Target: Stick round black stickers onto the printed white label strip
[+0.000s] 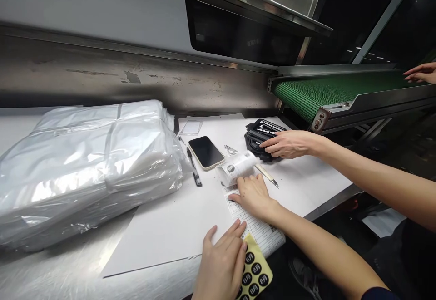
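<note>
The person's left hand (221, 263) is cut off near the wrist by the bottom edge and covers part of the yellow sticker sheet (255, 268), whose lower stickers also leave the frame. The printed form (252, 225) lies partly under the right hand (254, 195); its small print is illegible. A co-worker's hand (420, 73) is cut off by the right edge.

Glossy plastic wrap (85, 168); scuffed steel backsplash (136, 84) (matt paper sheet (163, 232)).
</note>
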`<state>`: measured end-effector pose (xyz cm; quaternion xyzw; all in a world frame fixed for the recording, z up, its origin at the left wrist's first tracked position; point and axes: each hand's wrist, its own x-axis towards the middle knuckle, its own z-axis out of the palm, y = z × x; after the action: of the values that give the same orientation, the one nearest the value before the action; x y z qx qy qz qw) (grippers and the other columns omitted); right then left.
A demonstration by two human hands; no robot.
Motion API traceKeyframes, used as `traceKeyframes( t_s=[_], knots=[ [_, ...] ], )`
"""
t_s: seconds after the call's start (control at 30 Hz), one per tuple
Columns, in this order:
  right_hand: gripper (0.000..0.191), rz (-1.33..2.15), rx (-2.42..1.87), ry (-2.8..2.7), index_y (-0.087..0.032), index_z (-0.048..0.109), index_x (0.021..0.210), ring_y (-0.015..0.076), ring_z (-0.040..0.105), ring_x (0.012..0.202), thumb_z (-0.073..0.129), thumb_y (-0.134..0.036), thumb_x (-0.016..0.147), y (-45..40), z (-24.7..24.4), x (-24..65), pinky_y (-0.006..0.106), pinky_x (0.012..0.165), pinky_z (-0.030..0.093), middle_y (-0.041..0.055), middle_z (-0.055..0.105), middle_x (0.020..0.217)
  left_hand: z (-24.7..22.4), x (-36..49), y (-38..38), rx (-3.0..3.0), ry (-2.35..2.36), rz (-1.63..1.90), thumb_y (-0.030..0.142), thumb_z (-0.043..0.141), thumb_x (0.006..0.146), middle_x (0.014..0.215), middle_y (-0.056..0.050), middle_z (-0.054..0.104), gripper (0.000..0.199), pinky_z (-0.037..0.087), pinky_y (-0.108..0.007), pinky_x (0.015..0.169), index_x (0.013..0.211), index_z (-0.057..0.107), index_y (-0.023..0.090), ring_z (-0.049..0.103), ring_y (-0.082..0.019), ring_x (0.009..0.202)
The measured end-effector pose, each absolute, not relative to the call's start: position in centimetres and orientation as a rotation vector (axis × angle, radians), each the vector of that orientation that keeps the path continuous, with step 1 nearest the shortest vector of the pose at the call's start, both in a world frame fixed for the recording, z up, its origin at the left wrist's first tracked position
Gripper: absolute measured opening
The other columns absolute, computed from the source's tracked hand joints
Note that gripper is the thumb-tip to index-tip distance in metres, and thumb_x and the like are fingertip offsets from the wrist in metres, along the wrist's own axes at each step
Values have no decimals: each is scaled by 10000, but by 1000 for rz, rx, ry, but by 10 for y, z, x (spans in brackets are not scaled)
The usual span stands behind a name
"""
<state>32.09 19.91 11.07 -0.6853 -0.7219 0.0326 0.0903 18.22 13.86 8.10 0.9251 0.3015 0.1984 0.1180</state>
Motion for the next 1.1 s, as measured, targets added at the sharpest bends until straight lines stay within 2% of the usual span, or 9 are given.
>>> traceKeyframes(
  t_s=[0.1, 0.27, 0.43, 0.57, 0.7, 0.77, 0.93, 1.03, 1.1],
  knots=[
    [456, 31, -2135, -2129, -21, 594, 748, 331, 539, 756, 506, -467, 712, 207, 113, 325, 464, 728, 280, 220, 615, 717, 79, 182, 136, 2712, 889, 602, 146, 293, 817, 1114, -80, 545, 270, 421, -578, 777, 1026, 463, 151, 473, -225, 1048],
    [264, 31, -2049, -2136, -81, 583, 751, 274, 547, 752, 373, -229, 813, 194, 116, 336, 446, 725, 320, 155, 625, 739, 83, 181, 139, 2630, 938, 501, 177, 245, 834, 1147, -103, 518, 319, 306, -622, 863, 1097, 424, 142, 433, -228, 1088],
    [281, 187, -1719, -2262, -158, 495, 1024, 152, 456, 1015, 268, -187, 861, 149, 118, 349, 308, 850, 356, 61, 538, 1100, 89, 174, 163, 2505, 1103, 393, 228, 215, 836, 1177, -93, 499, 363, 141, -625, 941, 1130, 401, 124, 349, -226, 1154],
    [336, 322, -1573, -2380, -173, 430, 1156, 209, 302, 1175, 354, -256, 839, 139, 111, 355, 417, 954, 258, 68, 388, 1270, 89, 167, 173, 2487, 1154, 423, 253, 202, 838, 1192, -95, 485, 381, 137, -603, 954, 1133, 404, 121, 318, -222, 1173],
    [314, 365, -1545, -2347, -170, 481, 1110, 249, 323, 1161, 408, -226, 810, 159, 104, 359, 502, 955, 193, 94, 430, 1234, 87, 167, 164, 2498, 986, 515, 268, 226, 837, 1174, -87, 505, 360, 246, -554, 946, 1120, 419, 157, 352, -201, 1154],
    [268, 372, -1539, -2282, -173, 530, 1040, 238, 369, 1127, 412, -182, 800, 167, 105, 359, 500, 952, 196, 88, 480, 1188, 86, 170, 160, 2422, 961, 449, 275, 212, 838, 1163, -87, 515, 374, 228, -547, 958, 1125, 419, 154, 360, -194, 1150],
    [189, 392, -1518, -2032, -157, 543, 939, 151, 492, 949, 404, -200, 819, 150, 115, 347, 337, 851, 369, 68, 574, 994, 84, 176, 160, 2111, 1100, 435, 335, 175, 832, 1195, -79, 488, 439, 104, -482, 1022, 1104, 458, 138, 332, -194, 1168],
    [180, 534, -1526, -1941, -184, 534, 910, 133, 517, 834, 513, -283, 762, 127, 119, 338, 276, 754, 423, 31, 573, 902, 82, 176, 160, 1930, 1206, 471, 414, 207, 806, 1185, -52, 502, 469, 142, -499, 1004, 1082, 490, 163, 187, -260, 1225],
    [297, 670, -1575, -1859, -184, 518, 928, 141, 517, 775, 608, -314, 677, 117, 119, 335, 273, 703, 432, 21, 571, 860, 82, 175, 160, 1825, 1247, 521, 455, 232, 790, 1149, -46, 534, 453, 172, -496, 992, 999, 534, 191, 178, -281, 1225]
  ],
)
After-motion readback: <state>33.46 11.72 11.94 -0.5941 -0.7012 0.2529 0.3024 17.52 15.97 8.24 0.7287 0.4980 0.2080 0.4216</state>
